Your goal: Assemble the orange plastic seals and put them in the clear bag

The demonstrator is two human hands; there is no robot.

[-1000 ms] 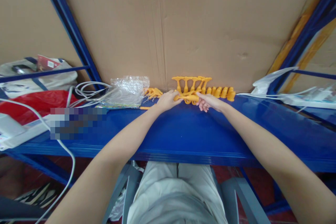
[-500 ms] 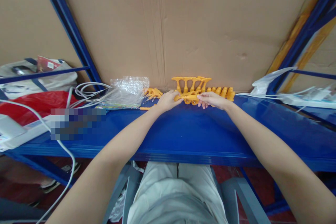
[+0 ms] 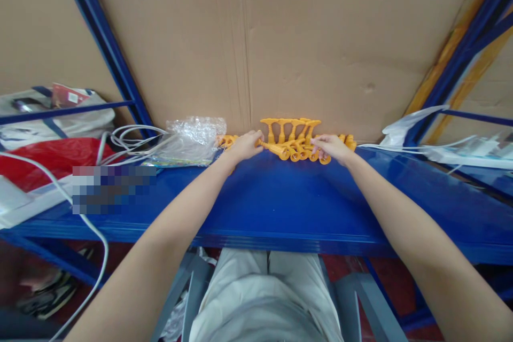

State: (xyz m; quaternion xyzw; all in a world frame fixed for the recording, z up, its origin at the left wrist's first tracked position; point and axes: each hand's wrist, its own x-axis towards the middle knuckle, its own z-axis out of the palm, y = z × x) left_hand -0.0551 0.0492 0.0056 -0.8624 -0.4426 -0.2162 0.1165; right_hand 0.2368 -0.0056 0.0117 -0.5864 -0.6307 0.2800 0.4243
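My left hand point(image 3: 245, 147) is closed on the handle end of a yellow T-handled plastic piece point(image 3: 277, 150), whose round hollow end points toward me. This piece lies at the left of a row of similar yellow pieces point(image 3: 303, 154) on the blue table. At the row's right end is my right hand point(image 3: 333, 148), its fingers loosely bent and apart, close to or touching the pieces. Behind, several yellow T-shaped pieces point(image 3: 281, 131) stand upright by the cardboard. More yellow parts point(image 3: 226, 140) lie left of my left hand, partly hidden by it.
A clear plastic bag point(image 3: 192, 141) lies on the blue table point(image 3: 276, 208), left of the yellow parts. Further left are white cables point(image 3: 136, 133), a red bag point(image 3: 60, 157) and a white power strip point(image 3: 40, 200). A cardboard sheet point(image 3: 320, 37) closes the back. Another power strip point(image 3: 473, 155) is at right.
The yellow piece held between both hands has come down to the row's left end. My right hand has moved slightly right, off that piece. Several round hollow ends now show.
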